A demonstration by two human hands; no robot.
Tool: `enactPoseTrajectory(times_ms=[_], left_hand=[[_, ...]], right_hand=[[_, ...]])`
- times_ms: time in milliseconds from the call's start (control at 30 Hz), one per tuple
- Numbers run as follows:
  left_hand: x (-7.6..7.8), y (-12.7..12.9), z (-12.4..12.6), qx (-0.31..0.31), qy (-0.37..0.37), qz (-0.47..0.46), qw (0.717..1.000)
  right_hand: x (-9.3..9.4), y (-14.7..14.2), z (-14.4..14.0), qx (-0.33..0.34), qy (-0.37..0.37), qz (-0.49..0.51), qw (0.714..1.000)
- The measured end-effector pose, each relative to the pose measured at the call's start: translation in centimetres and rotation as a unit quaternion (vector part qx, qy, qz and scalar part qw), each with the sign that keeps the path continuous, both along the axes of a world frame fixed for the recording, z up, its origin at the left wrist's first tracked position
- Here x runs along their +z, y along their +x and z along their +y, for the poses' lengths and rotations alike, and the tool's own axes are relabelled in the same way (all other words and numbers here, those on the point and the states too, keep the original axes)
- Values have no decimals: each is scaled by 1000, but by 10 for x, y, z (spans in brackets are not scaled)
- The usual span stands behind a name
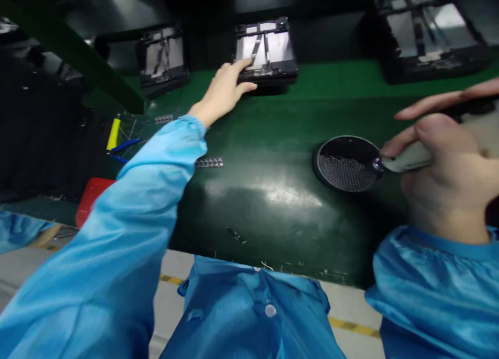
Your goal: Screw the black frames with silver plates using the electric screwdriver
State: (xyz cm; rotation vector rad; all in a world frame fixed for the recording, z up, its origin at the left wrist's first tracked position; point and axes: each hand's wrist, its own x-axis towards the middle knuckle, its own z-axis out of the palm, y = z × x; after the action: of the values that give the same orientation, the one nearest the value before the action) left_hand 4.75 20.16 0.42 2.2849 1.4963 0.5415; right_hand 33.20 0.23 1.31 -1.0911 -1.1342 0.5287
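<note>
My left hand point(224, 91) reaches far across the green belt point(273, 156) and its fingers rest on the near left corner of a black framed unit point(267, 50) with pale panels inside. My right hand point(440, 172) is close to the camera at the right. It grips a pale grey tool point(405, 160) whose metal tip points left, over the rim of a round black dish point(346, 164) with a dotted floor. The index finger sticks out straight above the tool.
Two more black framed units stand on the belt, one at the left point(161, 60) and one at the far right point(429, 31). A yellow-handled tool point(113, 134), blue-handled pliers point(122, 147), a red tray point(91, 198) and small component strips point(209, 162) lie at the left.
</note>
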Motion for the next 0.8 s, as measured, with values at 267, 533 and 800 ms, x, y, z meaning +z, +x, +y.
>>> enactPoseTrajectory(times_ms=[267,533,800], left_hand=[[19,-50,-226,-73,-68,25,995],[17,-96,-239,-24,-62,93,993],[21,-140,-156,12,-61,43,997]], right_hand=[[-9,6,15,31,113,50,992],[-25,13,26,46,152,22,987],[-21,9,20,33,101,48,993]])
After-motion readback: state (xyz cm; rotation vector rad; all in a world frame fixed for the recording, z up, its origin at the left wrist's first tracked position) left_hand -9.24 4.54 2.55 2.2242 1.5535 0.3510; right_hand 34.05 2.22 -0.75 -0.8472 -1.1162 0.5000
